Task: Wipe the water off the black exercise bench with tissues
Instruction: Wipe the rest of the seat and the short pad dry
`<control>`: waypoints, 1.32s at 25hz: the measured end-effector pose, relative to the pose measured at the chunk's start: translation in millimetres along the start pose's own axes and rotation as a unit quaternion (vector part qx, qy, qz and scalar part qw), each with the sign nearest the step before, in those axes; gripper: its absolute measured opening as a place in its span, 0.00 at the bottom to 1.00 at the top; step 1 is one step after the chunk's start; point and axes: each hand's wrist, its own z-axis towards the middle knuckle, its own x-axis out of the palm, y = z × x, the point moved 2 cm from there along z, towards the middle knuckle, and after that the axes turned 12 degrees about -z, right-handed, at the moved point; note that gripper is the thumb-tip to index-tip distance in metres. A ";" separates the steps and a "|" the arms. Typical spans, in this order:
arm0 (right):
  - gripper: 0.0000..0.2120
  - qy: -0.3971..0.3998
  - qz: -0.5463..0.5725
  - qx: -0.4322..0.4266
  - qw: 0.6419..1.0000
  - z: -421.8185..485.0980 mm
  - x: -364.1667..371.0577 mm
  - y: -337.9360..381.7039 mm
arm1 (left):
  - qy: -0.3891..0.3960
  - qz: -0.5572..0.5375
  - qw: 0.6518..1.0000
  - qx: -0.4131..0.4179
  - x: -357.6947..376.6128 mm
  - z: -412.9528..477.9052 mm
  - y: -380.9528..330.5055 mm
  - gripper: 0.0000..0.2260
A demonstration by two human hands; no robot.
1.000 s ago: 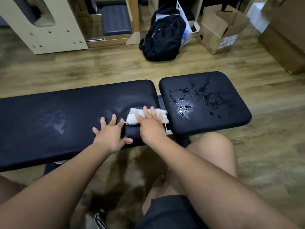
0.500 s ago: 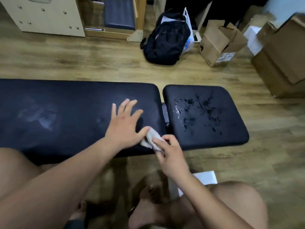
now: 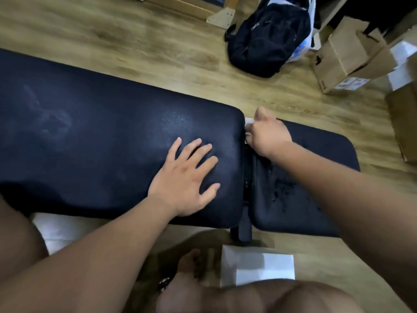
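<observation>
The black exercise bench (image 3: 94,141) lies across in front of me, under both my hands. My left hand (image 3: 187,179) rests flat on its long pad, palm down, with the fingers spread wide. Just beyond these fingers I see a fine spray of small drops (image 3: 174,119) on the pad.

My right hand (image 3: 267,134) is curled at the far end of the gap between the long pad and the short seat pad (image 3: 334,154). It grips a white tissue (image 3: 248,122); only a small piece shows at the left side of the knuckles, touching the corner of the long pad. The rest of the tissue is hidden by my hand.

Under my right forearm, on the short pad, there are dark water drops (image 3: 284,188), partly covered by the arm.

Near my knee, below the right arm, a white sheet (image 3: 257,265) lies on the wooden floor (image 3: 158,48). Far beyond my right hand stands a black backpack (image 3: 268,35), and to the right of it an open cardboard box (image 3: 345,57).
</observation>
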 end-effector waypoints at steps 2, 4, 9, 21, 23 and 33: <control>0.09 0.024 -0.006 0.034 0.999 15.7 3.8 5.0 | -0.010 0.006 1.000 -0.004 -0.8 -0.3 1.1 0.28; 0.09 0.034 0.013 0.061 0.997 12.9 3.6 10.5 | -0.019 0.007 1.000 -0.005 -2.0 0.6 0.1 0.28; 0.09 0.017 0.097 0.081 0.992 -46.4 -2.8 14.7 | -0.031 0.014 0.999 0.000 -1.2 0.5 1.0 0.28; 0.11 -0.023 0.140 0.145 0.979 -61.0 -2.8 25.8 | -0.024 -0.005 1.000 -0.001 -3.7 0.2 1.9 0.28; 0.09 -0.015 0.166 0.144 0.975 -114.7 2.9 34.1 | -0.018 -0.002 1.000 -0.005 -2.1 0.5 2.8 0.29; 0.08 -0.005 0.183 0.176 0.967 -100.0 -1.2 17.5 | -0.014 0.007 1.000 -0.003 -2.3 1.0 2.2 0.30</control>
